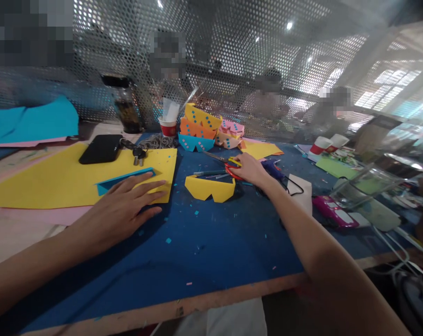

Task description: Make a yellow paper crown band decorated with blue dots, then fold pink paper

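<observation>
My left hand lies flat with fingers spread on a yellow paper sheet, fingertips touching a folded blue paper strip. My right hand reaches across the blue table top and closes around the red handles of a pair of scissors. A folded yellow paper shape lies between the two hands, close to the right one. A pen rests just behind it.
A stack of folded paper shapes in yellow, orange, blue and pink stands at the back by a perforated metal screen. A black phone, keys, paper cups, a pink stapler and plastic boxes lie around. People sit behind the screen.
</observation>
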Motion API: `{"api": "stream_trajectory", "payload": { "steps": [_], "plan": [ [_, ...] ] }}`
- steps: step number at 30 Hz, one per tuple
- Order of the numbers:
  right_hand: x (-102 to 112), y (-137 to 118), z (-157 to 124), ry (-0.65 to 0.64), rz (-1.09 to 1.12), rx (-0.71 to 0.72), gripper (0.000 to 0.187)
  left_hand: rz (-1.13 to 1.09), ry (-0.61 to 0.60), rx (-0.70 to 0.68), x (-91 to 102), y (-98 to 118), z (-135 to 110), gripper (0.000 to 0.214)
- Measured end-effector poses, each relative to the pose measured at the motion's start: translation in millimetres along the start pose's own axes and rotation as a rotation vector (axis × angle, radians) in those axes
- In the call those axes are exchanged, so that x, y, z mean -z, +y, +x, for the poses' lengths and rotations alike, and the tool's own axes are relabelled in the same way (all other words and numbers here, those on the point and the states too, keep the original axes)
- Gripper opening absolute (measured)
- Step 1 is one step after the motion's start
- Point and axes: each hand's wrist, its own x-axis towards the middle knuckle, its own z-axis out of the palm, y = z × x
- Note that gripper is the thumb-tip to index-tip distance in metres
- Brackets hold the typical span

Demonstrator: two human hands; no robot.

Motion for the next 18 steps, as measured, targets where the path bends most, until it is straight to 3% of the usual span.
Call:
{"api": "stream_trajectory", "payload": {
  "steps": [6,14,18],
  "plan": [
    [0.5,-1.9,-1.1,-0.004,0.004,0.010,0.039,0.065,-0.005,0.031,-4.3,-9.5,-4.1,0.036],
    [-1.3,-2.1,-1.4,-0.007,-0.009,0.022,0.038,0.012,0.014,0.085,0.8,-6.9,-3.5,0.037],
    [-2.3,-1.5,-2.0,0.002,-0.010,0.011,0.037,0.008,0.094,0.118,2.9,-6.1,-3.1,0.036]
  ]
}}
